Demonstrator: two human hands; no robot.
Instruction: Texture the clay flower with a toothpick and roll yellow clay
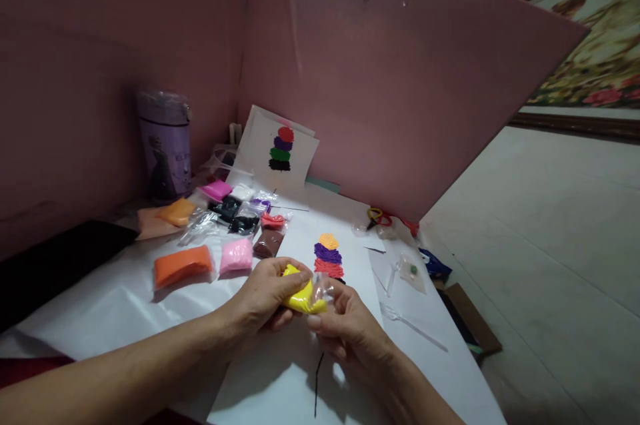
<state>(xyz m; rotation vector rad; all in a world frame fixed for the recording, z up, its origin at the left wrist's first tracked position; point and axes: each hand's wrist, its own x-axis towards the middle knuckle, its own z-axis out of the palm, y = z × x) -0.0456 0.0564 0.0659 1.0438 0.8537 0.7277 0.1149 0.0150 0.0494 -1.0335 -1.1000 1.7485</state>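
**Both hands on the yellow clay packet**

Every place here is given from the yellow packet (304, 297), which sits between the two hands, low over the white sheet (280, 378).

Far left of it and further back stands a purple bottle (166, 145) against the pink wall. Nearer, still to the left, lie an orange pack (183, 265) and a pink pack (236, 255), with a brown pack (269, 243) just behind the packet and a cluster of smaller bags beyond them.

The left hand (265, 298) closes on the packet's left end, its thumb lying over the top. The packet's long axis runs roughly left to right, from one hand to the other, and its clear wrapper bunches out at the right end. There the right hand (347, 328) pinches that wrapper with thumb and fingertips. Both hands touch it; neither is clearly nearer.

Just behind it lies a stack of clay bands (329, 256) in orange, purple and red on the sheet. Further right lie a clear fork (413, 325) and, toward the wall, scissors (379, 216).
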